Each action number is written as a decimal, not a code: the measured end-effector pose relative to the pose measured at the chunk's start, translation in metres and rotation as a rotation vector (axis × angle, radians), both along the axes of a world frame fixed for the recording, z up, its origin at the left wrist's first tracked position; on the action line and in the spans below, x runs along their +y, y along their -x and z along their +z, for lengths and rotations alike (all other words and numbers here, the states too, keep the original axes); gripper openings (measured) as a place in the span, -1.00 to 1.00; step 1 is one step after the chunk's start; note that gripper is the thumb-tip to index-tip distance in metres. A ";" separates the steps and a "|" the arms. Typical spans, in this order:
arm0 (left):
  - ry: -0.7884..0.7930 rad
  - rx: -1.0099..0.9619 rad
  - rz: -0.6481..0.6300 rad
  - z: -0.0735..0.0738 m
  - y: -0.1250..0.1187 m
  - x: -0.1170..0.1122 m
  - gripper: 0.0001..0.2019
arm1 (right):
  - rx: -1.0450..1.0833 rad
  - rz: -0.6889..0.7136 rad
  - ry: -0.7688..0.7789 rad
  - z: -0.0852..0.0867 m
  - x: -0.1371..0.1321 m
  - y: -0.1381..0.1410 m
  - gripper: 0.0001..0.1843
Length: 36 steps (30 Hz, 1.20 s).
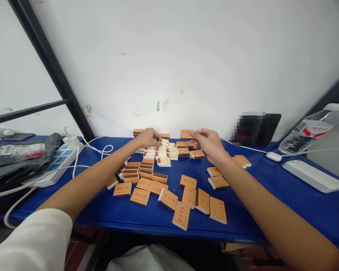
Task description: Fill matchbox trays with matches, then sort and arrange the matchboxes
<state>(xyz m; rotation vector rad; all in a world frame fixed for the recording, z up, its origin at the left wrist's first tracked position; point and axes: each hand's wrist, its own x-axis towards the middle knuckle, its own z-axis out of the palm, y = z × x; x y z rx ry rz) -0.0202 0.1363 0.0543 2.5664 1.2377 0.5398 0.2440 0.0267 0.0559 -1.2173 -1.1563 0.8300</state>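
My left hand (pixel 148 138) is closed at the back of the desk, its fingertips at the near end of a matchbox tray (pixel 164 142) full of red-tipped matches. Below that tray lie several more open trays (pixel 161 153) of matches in close rows. With thumb and index finger, my right hand (pixel 208 143) pinches the edge of an orange matchbox (pixel 186 134) by the wall. Under the right fingers sit several brown-sided matchboxes (pixel 182 151). Closed matchboxes (pixel 139 196) with red lettering are scattered between my forearms, and stacked ones (pixel 131 173) stand on the left.
The blue desk (pixel 101 210) meets a white wall. On the left are a power strip (pixel 59 162) with white cables and a grey plastic bag (pixel 25 154). A dark screen device (pixel 255 130), a water bottle (pixel 307 130) and a white power bank (pixel 313 175) are on the right.
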 end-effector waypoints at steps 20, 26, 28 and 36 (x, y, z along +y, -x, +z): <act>-0.279 -0.116 -0.058 0.007 0.040 -0.067 -0.78 | -0.666 -0.167 0.313 0.014 0.021 -0.103 -0.75; -0.271 -0.156 -0.050 0.010 0.044 -0.089 -0.79 | -0.835 -0.159 0.411 0.000 0.032 -0.101 -0.77; -0.293 -0.141 -0.073 0.008 0.041 -0.091 -0.79 | -0.963 -0.160 0.413 -0.005 0.036 -0.096 -0.76; -0.333 -0.084 -0.117 0.005 0.034 -0.098 -0.81 | -1.222 -0.055 0.450 0.005 0.033 -0.122 -0.68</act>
